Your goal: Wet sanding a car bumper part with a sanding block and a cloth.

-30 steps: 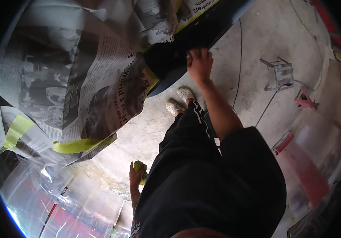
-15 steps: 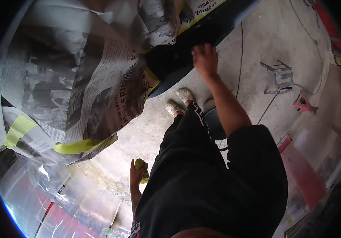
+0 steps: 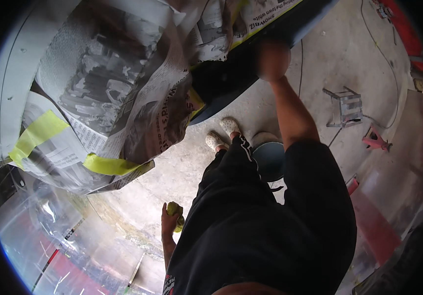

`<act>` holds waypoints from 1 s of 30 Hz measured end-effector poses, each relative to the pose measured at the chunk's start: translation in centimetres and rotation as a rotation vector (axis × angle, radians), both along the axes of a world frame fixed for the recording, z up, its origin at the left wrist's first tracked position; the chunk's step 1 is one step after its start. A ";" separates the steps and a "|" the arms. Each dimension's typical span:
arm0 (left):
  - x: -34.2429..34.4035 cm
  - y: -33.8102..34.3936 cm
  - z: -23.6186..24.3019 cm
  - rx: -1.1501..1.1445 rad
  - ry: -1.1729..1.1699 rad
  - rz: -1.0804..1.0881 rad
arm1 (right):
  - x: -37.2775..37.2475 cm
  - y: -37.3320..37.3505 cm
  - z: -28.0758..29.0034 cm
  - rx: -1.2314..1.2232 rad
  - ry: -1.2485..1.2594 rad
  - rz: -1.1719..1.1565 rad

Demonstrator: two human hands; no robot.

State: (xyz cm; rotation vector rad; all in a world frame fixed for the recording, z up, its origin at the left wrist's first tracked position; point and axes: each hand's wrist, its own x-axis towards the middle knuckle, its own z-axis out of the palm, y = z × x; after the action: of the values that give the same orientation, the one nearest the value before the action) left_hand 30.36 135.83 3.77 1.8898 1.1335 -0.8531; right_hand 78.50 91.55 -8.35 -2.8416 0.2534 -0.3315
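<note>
Newspaper sheets (image 3: 105, 93), far left: bold headline print, columns of small text. Newspaper strip (image 3: 270, 15) along black panel (image 3: 236, 73), farther right: bold headings. Dark shirt (image 3: 256, 246), near: pale lettering, partly hidden.

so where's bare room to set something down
Bare grey concrete: between the thin dark floor line and grey metal stool; between crumpled newspaper covering and yellow-green cloth in the left hand. Crowded: the round dark bucket, beside black trousers.
</note>
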 end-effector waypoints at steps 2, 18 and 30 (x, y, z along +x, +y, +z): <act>-0.5 0.1 0.1 0.042 -0.010 -0.027 | 0.3 0.0 0.4 -0.010 -0.106 -0.107; 0.6 -0.7 -0.3 0.009 0.030 -0.029 | -8.1 8.3 0.3 0.090 -0.076 0.106; 0.0 -0.1 -2.1 0.084 -0.034 -0.102 | -5.8 5.5 -3.6 -0.026 -0.072 0.200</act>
State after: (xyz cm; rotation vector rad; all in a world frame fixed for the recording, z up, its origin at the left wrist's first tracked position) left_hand 30.39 135.77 1.67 2.0386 1.0756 -0.8373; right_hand 72.65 97.02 -11.99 -2.8420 -0.0498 -0.3959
